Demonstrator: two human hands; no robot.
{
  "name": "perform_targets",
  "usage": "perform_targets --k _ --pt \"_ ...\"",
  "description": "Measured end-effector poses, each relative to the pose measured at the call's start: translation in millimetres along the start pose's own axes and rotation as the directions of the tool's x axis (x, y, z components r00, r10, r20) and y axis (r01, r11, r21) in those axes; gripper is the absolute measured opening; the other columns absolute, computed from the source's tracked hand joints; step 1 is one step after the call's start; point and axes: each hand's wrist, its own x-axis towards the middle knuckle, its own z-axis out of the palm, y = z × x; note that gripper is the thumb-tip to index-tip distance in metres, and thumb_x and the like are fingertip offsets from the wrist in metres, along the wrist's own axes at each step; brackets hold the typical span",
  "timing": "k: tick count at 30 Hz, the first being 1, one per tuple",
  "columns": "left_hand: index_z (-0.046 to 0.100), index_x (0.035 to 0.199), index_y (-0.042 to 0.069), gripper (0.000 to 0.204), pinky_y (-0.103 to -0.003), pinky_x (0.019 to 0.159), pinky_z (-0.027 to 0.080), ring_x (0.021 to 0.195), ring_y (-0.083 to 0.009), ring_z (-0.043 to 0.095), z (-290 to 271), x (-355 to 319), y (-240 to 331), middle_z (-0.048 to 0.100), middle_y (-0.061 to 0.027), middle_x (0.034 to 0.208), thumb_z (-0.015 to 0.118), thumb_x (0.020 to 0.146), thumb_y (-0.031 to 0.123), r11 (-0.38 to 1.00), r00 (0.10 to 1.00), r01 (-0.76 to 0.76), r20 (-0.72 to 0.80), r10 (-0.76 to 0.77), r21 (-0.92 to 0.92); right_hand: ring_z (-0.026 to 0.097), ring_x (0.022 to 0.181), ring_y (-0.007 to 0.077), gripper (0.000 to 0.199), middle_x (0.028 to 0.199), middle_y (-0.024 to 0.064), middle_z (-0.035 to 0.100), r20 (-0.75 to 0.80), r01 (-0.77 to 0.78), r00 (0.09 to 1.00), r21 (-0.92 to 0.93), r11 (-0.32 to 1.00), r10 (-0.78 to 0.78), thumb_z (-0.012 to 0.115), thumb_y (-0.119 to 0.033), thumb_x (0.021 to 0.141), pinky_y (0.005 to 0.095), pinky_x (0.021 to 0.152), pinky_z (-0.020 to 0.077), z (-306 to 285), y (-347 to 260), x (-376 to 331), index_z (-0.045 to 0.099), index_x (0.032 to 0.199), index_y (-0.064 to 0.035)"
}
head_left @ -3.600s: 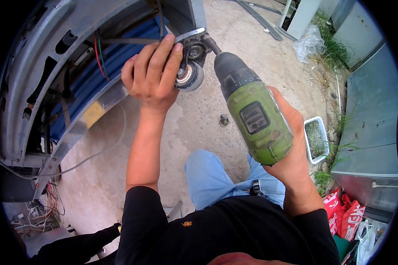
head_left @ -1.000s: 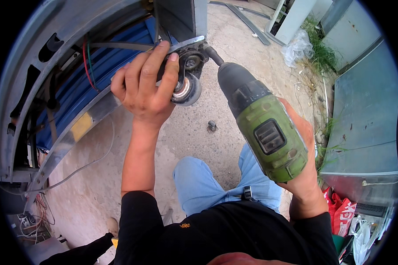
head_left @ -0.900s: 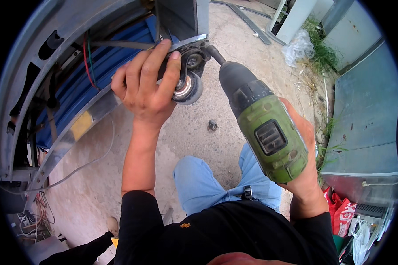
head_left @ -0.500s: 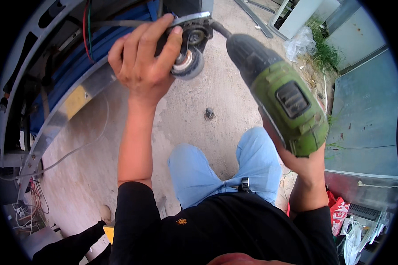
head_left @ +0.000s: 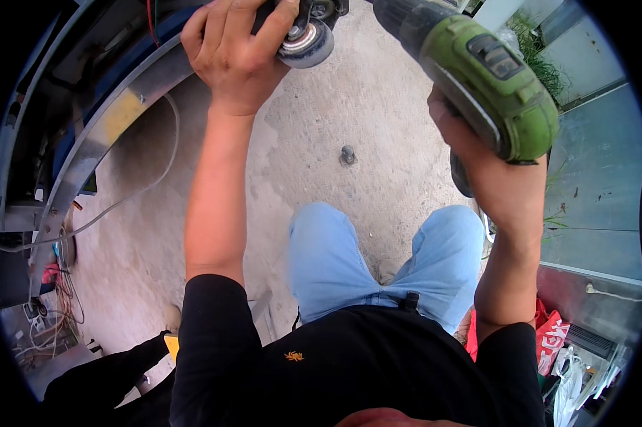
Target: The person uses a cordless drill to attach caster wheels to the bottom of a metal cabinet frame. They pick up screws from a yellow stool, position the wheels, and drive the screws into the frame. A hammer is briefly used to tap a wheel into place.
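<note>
Drill (head_left: 492, 78) swung rt, R grip (head_left: 490, 162) clenched round it; L grip (head_left: 237, 62) on roller (head_left: 312, 48), closure unclear; red bag (head_left: 551, 338) contents hidden.

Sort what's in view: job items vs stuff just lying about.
In use:
- green drill, in right hand
- roller wheel, at left hand
- curved metal frame, likely

Lying about:
- red bag
- white plastic bag
- small dark part on floor, role unclear
</note>
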Motion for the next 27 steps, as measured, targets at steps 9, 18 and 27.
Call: perform_targets --k 9,18,27 --pt "0.080 0.102 0.028 0.025 -0.032 0.097 0.039 0.103 -0.0139 0.069 -0.6 -4.9 5.1 0.076 0.0077 0.121 0.082 0.078 0.020 0.994 0.992 0.096 0.075 -0.099 0.047 0.071 0.086 0.0383 0.028 0.095 0.0182 0.074 -0.007 0.024 1.000 0.013 1.000 -0.024 0.079 -0.002 0.077 0.0394 0.081 0.0570 12.6 0.0 -4.5 0.073 0.104 0.0007" --pt "0.079 0.101 0.026 0.022 -0.033 0.098 0.037 0.107 -0.0140 0.068 -3.4 0.0 8.0 0.075 0.0093 0.123 0.081 0.080 0.019 0.989 0.979 0.137 0.142 -0.144 0.056 0.072 0.089 0.0306 0.031 0.099 0.0165 0.075 0.008 -0.099 0.995 -0.013 0.995 0.099 0.078 -0.002 0.081 0.0371 0.085 0.0563 11.2 -14.8 -3.4 0.072 0.111 0.0006" --pt "0.076 0.103 0.026 0.024 -0.033 0.099 0.036 0.112 -0.0111 0.066 -2.8 -7.9 2.8 0.073 0.0102 0.126 0.076 0.083 0.013 0.990 0.981 0.138 0.137 -0.140 0.024 0.070 0.095 0.0125 0.026 0.105 0.0037 0.077 0.097 -0.108 0.988 -0.137 0.985 0.122 0.079 -0.007 0.094 0.0294 0.085 0.0555 -13.0 -25.0 15.7 0.075 0.119 -0.0018"
